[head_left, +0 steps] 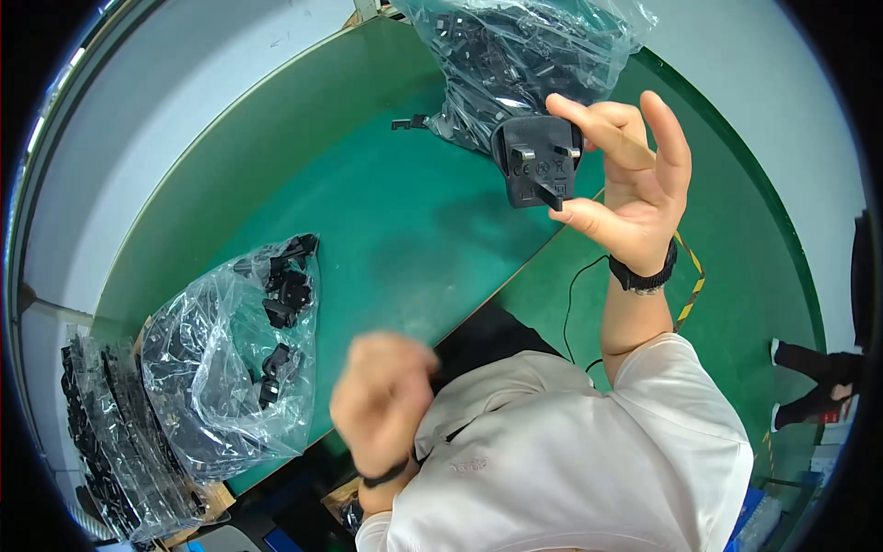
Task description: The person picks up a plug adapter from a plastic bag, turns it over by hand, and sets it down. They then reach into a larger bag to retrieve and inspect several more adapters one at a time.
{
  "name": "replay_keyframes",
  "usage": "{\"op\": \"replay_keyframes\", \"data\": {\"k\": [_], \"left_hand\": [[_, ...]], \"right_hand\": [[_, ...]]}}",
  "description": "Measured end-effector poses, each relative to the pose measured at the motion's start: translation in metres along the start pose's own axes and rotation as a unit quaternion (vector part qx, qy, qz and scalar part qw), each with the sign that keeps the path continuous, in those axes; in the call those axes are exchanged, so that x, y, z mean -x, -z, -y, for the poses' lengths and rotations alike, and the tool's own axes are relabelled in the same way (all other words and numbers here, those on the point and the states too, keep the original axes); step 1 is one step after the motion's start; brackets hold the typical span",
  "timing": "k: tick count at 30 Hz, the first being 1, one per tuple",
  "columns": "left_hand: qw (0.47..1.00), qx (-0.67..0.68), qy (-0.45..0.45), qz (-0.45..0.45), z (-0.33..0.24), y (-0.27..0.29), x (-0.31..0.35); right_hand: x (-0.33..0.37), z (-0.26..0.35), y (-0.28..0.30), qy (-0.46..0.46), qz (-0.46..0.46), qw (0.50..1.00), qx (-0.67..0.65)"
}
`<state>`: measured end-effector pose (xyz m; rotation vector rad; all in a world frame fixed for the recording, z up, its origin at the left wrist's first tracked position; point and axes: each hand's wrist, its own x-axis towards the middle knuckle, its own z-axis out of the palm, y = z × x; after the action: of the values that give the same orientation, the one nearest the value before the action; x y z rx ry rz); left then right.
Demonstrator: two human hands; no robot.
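Observation:
A black three-pin plug (pixel 529 175) is raised over the table, its metal prongs facing me. My right hand (pixel 635 170) pinches it by the edge between thumb and forefinger, with the other fingers off it; a black watch is on that wrist. Near the table's front edge is my left hand (pixel 382 400), smeared by motion, so its fingers cannot be made out. Closest to that hand, on the left, lies a clear plastic bag (pixel 230 359) with several black parts in it. A second clear bag (pixel 515 55), full of black pieces, stands behind the plug.
A small black piece (pixel 407 122) rests on the green table (pixel 368 202) beside the far bag. Stacked trays (pixel 120 442) wrapped in clear plastic sit at the lower left. A thin black cable (pixel 572 308) hangs near my right forearm. Another person's legs (pixel 814 368) show at the far right.

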<state>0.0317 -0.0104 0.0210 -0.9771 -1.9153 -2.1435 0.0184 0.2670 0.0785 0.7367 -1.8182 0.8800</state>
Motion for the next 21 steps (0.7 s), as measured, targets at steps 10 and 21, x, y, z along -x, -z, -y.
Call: {"op": "replay_keyframes", "data": {"k": [10, 21], "left_hand": [[0.783, 0.268, -0.033, 0.56, -0.064, -0.015, -0.002], [0.846, 0.339, -0.241, 0.333, -0.069, -0.02, 0.021]], "right_hand": [[-0.009, 0.003, -0.003, 0.009, 0.009, 1.0, 0.022], [-0.123, -0.121, 0.036, -0.218, 0.056, 0.878, 0.422]]}}
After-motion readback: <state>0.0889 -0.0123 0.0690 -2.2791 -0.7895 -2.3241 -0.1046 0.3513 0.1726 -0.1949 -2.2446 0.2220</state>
